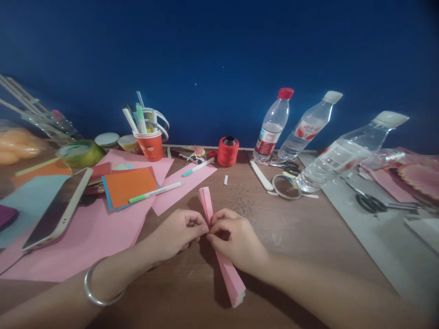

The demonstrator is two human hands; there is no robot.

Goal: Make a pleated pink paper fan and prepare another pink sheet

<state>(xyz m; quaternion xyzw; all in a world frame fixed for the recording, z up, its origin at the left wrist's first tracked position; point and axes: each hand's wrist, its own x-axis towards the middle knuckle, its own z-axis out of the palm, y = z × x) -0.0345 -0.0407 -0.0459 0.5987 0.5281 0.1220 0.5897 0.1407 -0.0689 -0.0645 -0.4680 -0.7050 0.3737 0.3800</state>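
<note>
I can see the folded pink strip (228, 274) right in the middle of the brown table (291, 233), from my spot far away. It has lots of little folds, like a paper fan, and the near end spreads a bit. The far end leans to the left. My right hand (238, 240) holds the strip near its middle, with the thumb and fingers curled in close. My left hand (180, 232) has its thumb and finger pinched together at the strip's left side, but I can't tell what is between the tips. A shiny bangle (88, 285) goes around my left wrist. Just past the right hand, tiny dark bits (243, 200) are sprinkled on the wood. Over on the left, a phone (55, 212) lies on top of paper, and a green-ended pen (156, 192) rests across an orange sheet (126, 185). Behind that I see a red cup (152, 147) full of pens. A red spool (228, 153) stands near the blue wall (219, 59). To the right of it there's a bottle with a red cap (272, 125), and black scissors (370, 204) lie farther right on a gray sheet (350, 224).
</note>
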